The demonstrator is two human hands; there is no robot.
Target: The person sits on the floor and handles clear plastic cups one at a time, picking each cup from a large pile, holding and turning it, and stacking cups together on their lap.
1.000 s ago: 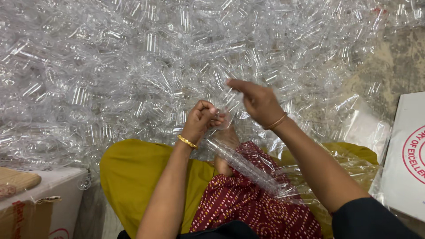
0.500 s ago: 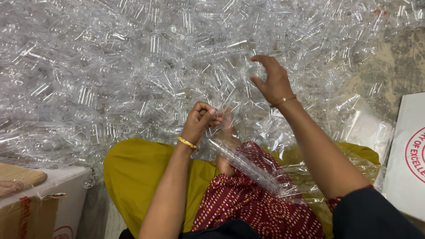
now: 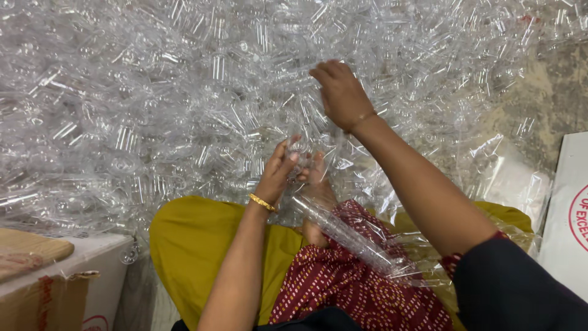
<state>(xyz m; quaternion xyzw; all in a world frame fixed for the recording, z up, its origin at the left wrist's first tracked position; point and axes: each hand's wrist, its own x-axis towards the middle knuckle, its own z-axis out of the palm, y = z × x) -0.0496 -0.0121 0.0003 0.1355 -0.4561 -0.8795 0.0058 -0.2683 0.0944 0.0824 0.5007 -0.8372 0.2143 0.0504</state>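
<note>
Clear glossy plastic cups; shiny metal bangle; matt printed cloth; brown cardboard box.

The right hand is blurred, and its fingertips sink among the clear plastic cups, so what they touch cannot be told. The heap runs off the top and left edges. The white box is cut by the right edge, the cardboard box by the bottom-left corner.
</note>
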